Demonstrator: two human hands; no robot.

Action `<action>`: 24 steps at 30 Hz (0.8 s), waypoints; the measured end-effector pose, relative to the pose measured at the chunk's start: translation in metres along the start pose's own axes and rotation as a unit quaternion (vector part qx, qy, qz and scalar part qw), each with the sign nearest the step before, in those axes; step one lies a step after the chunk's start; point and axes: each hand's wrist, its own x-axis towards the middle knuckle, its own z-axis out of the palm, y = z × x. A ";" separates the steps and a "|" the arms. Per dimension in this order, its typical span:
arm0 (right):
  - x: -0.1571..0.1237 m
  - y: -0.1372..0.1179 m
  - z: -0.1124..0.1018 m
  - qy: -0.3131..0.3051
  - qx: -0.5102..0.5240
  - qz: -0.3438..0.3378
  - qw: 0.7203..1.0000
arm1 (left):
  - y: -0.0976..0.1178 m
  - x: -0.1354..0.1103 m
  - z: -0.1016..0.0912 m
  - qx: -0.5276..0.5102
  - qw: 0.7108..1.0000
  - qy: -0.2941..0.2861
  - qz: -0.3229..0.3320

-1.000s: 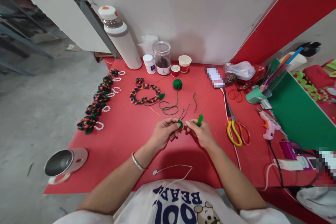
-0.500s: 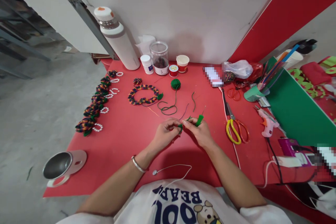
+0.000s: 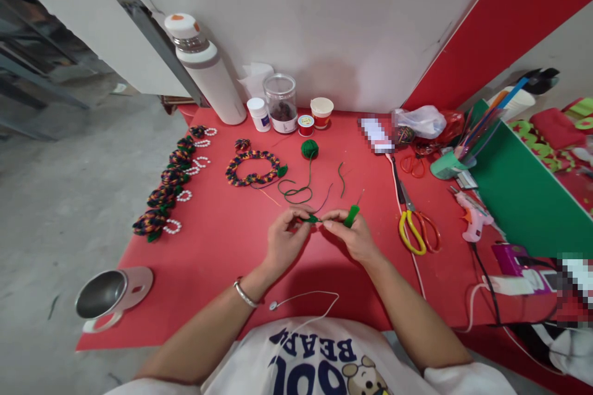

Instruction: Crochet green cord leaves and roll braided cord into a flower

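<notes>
My left hand (image 3: 283,239) and my right hand (image 3: 353,236) meet over the middle of the red table (image 3: 213,247). Both pinch a small green yarn piece (image 3: 313,219) held between their fingertips. My right hand also grips a green-handled crochet hook (image 3: 351,215) that sticks up from the fist. A green yarn strand (image 3: 296,188) runs from the hands back to a small green yarn ball (image 3: 309,148). A multicoloured crocheted ring (image 3: 252,166) lies just left of the ball.
A row of crocheted flowers with pearl loops (image 3: 169,188) lines the left edge. A white flask (image 3: 206,71), jars and a paper cup (image 3: 321,112) stand at the back. Yellow scissors (image 3: 412,231), a pink glue gun (image 3: 470,217) and cables lie right. A steel mug (image 3: 99,293) sits front left.
My hands have drawn closer together, and the green piece now lies flatter between the fingertips. The view has shifted slightly.
</notes>
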 end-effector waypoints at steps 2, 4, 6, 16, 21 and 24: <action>-0.002 -0.003 0.000 -0.014 -0.018 -0.005 1.000 | 0.000 -0.001 -0.002 0.049 0.997 0.009 0.057; -0.004 -0.006 0.001 -0.027 -0.026 -0.005 0.999 | -0.002 -0.002 -0.004 0.073 0.994 0.004 0.085; -0.004 -0.008 0.003 -0.038 -0.031 -0.002 0.999 | -0.006 -0.003 -0.004 0.083 0.992 -0.011 0.089; 0.000 -0.012 -0.001 -0.015 -0.101 -0.054 0.993 | -0.004 -0.002 -0.002 -0.097 0.984 -0.133 -0.060; 0.001 -0.010 -0.005 0.013 -0.089 -0.042 0.995 | -0.011 0.001 -0.001 -0.182 0.963 -0.120 -0.155; 0.002 -0.007 -0.006 0.020 -0.057 -0.032 0.998 | -0.014 0.002 0.000 -0.166 0.963 -0.117 -0.174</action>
